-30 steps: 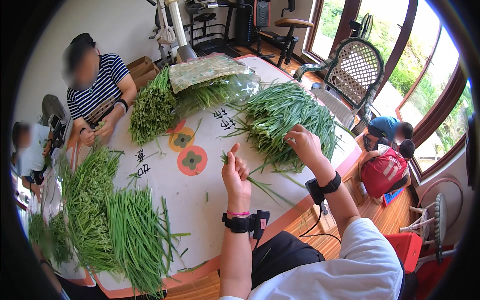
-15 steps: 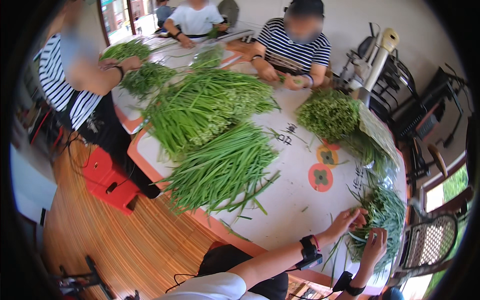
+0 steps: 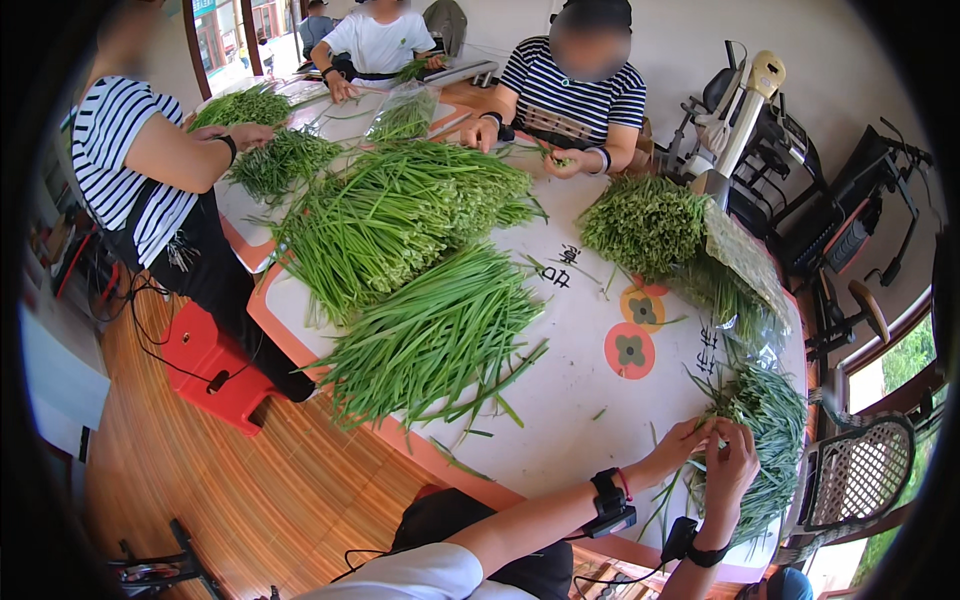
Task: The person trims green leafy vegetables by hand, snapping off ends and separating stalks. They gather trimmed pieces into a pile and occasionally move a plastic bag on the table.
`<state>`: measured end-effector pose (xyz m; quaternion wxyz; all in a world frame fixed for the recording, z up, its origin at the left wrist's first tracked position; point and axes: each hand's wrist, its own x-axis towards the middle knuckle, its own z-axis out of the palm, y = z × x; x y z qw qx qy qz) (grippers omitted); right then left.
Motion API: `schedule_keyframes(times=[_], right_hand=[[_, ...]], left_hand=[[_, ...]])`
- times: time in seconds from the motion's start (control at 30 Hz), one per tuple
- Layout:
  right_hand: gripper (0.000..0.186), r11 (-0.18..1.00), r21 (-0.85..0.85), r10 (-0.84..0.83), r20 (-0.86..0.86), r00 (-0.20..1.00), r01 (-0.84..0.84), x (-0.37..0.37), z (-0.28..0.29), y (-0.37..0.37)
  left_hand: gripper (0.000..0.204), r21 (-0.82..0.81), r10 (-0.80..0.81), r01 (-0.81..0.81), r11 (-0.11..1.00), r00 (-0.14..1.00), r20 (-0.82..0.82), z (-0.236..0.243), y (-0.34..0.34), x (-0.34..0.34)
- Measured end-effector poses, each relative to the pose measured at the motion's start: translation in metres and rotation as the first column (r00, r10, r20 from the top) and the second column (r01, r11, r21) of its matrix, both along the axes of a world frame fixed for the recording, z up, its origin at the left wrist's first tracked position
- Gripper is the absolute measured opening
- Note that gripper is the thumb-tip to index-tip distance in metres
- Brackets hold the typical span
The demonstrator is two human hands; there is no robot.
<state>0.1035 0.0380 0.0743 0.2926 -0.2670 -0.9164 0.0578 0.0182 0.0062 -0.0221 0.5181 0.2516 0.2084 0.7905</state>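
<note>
My left hand [image 3: 682, 448] and my right hand [image 3: 732, 464] meet fingertip to fingertip at the near right of the table, both closed in a pinch. Whatever is between the fingers is too small and covered to make out. Right behind and beside them lies a loose pile of long green stalks [image 3: 768, 440], probably flowering chives. A few thin stalks [image 3: 662, 500] lie under my left wrist. Left of my arms is a bunch of long flat green leaves [image 3: 430, 340], and beyond it a larger heap of budded green stalks [image 3: 390, 215].
A clear plastic bag [image 3: 745, 265] with budded stalks [image 3: 645, 225] lies at the right edge of the white table [image 3: 570, 400]. Across it a person in stripes [image 3: 590, 110] handles stalks; two others work farther left. A red stool [image 3: 210, 365] and a woven chair [image 3: 860, 470] stand beside the table.
My right hand has moved up and left to join my left hand; the two were apart before. The far striped person's hands have separated. The view has shifted slightly.
</note>
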Motion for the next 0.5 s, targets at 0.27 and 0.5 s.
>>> schedule_keyframes(times=[0.27, 0.5], right_hand=[[0.005, 0.997, -0.069, 0.025, -0.140, 0.990, -0.035, -0.022, 0.014, 0.007], [0.009, 0.718, -0.477, -0.045, -0.759, 0.650, -0.508, -0.019, 0.039, -0.002]], left_hand=[[0.031, -0.207, 0.187, -0.300, 0.931, 0.881, -0.435, -0.013, -0.001, -0.011], [0.029, -0.026, 0.287, -0.286, 0.958, 0.958, 0.020, 0.022, -0.013, -0.023]])
